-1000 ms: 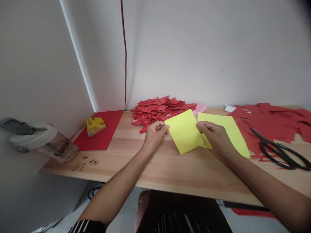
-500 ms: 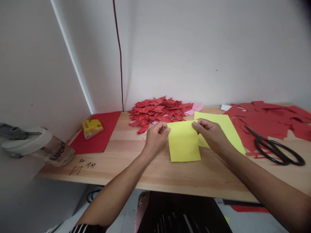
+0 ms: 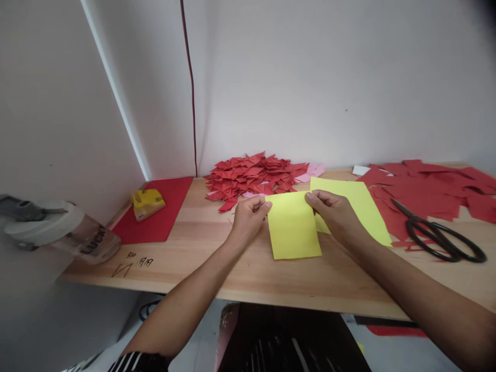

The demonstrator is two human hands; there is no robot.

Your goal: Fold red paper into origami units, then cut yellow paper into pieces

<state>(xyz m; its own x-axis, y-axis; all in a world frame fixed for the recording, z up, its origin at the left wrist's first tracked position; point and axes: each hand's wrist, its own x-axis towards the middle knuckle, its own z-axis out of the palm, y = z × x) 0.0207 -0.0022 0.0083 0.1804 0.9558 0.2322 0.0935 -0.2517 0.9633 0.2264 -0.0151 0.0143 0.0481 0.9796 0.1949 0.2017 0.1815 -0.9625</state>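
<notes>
A sheet of yellow paper is held up by its two top corners over the wooden table. My left hand pinches its upper left corner between thumb and fingers. At the upper right corner, my right hand grips it the same way. Behind my right hand lies a larger yellow sheet, partly covered by that hand and the held piece. Beyond my left hand is a heap of folded red paper pieces, with some pink paper at its right side.
Black-handled scissors rest at the right beside loose red paper. On the left, a yellow packet sits on red sheets. A clear lidded cup stands at the table's left edge.
Both hands keep their hold on the yellow sheet. It has tilted slightly, its lower edge a little closer to me. Nothing else has visibly moved apart from a small view shift.
</notes>
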